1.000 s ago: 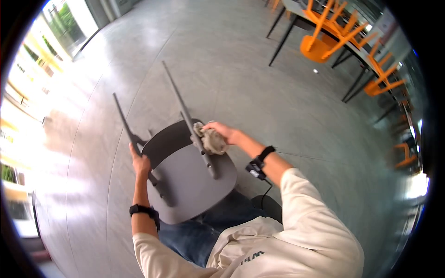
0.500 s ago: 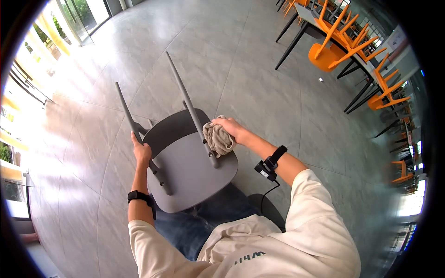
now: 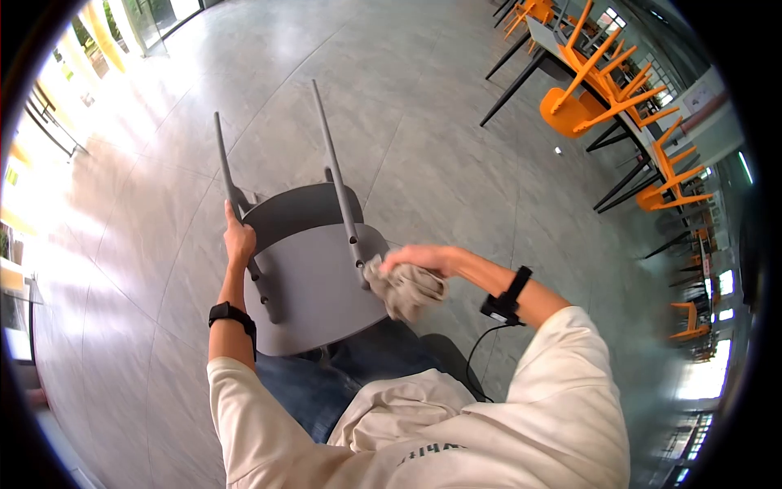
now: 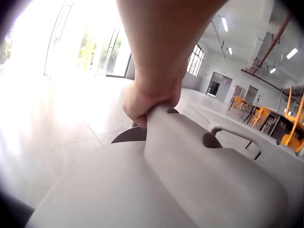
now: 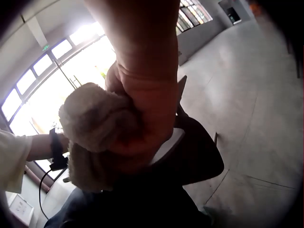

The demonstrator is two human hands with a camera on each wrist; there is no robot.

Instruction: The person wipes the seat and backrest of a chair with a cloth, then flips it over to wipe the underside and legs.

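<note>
A grey chair point(image 3: 314, 281) lies tipped across the person's lap, two of its legs pointing away and its backrest point(image 3: 301, 209) at the far side. The left hand point(image 3: 239, 242) grips the chair's left leg rail; in the left wrist view its fingers wrap round the grey frame point(image 4: 190, 161). The right hand point(image 3: 430, 258) holds a crumpled beige cloth point(image 3: 407, 292) at the near end of the right leg rail point(image 3: 346, 216), over the seat's right edge. In the right wrist view the bunched cloth point(image 5: 95, 118) bulges out from under the palm.
Orange chairs point(image 3: 574, 112) hang upturned on a row of tables point(image 3: 550, 47) at the far right. Grey tiled floor point(image 3: 444, 175) surrounds the person. Bright windows point(image 3: 61, 106) line the left. A cable point(image 3: 470, 359) dangles from the right wrist camera.
The right hand has drawn the cloth along the right leg rail toward the person and out to the right. The left hand keeps its grip on the left rail.
</note>
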